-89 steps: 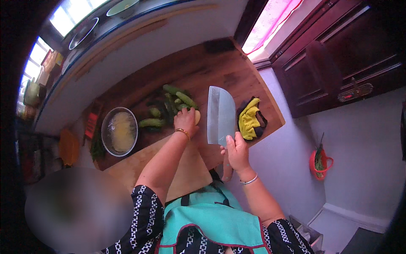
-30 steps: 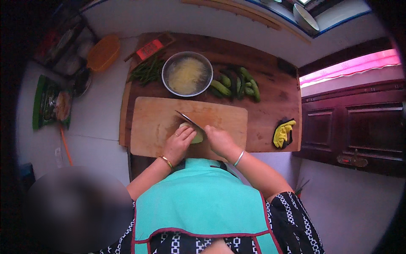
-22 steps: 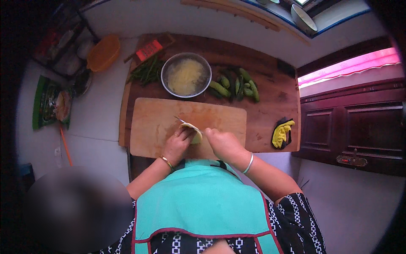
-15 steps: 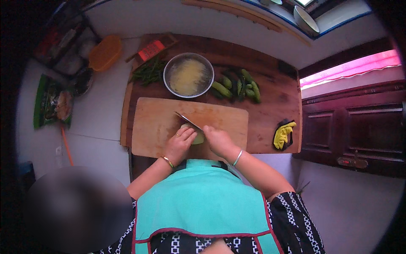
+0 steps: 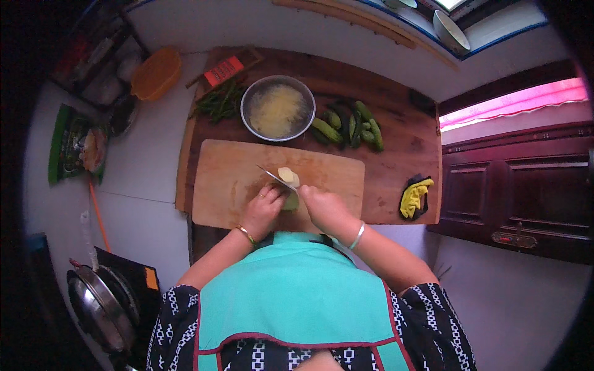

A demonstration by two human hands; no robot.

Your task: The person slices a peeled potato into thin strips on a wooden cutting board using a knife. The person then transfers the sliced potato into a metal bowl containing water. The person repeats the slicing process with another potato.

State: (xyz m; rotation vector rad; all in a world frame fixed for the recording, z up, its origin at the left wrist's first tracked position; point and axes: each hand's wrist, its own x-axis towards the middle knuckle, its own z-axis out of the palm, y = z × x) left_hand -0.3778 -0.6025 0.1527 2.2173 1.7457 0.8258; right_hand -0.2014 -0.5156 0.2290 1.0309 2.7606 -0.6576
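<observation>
At the near edge, the person wears a turquoise cloth apron with dark red edging (image 5: 297, 290). At the near left, a round, shiny metal pan (image 5: 102, 306) is beside a black flat surface.

Just beyond the apron, the left hand (image 5: 263, 210) is on the left side of a pale green, rounded vegetable piece (image 5: 291, 201). Its fingers are bent and hold this piece against the light brown wooden cutting board (image 5: 235, 179). The right hand (image 5: 325, 207) is closed around the handle of a grey metal knife (image 5: 278, 178), and the handle is hidden inside the fist. The blade points to the far left and stands along the far side of the piece; whether it is cutting into it, I cannot tell. Just beyond the blade there are pale yellow, flat slices (image 5: 286, 175).

The board lies on the brown wooden counter (image 5: 396, 173). To the right is a crumpled yellow and black cloth item (image 5: 416, 198). Farther, a round metal bowl (image 5: 247, 123) contains pale yellow shreds (image 5: 278, 111). Right of the bowl lie long green cucumbers (image 5: 346, 123), close together; left of it, thin green stalks (image 5: 221, 102). Beyond the stalks, at the far left, is a flat orange-red grater (image 5: 224, 71) with a wooden frame.
</observation>
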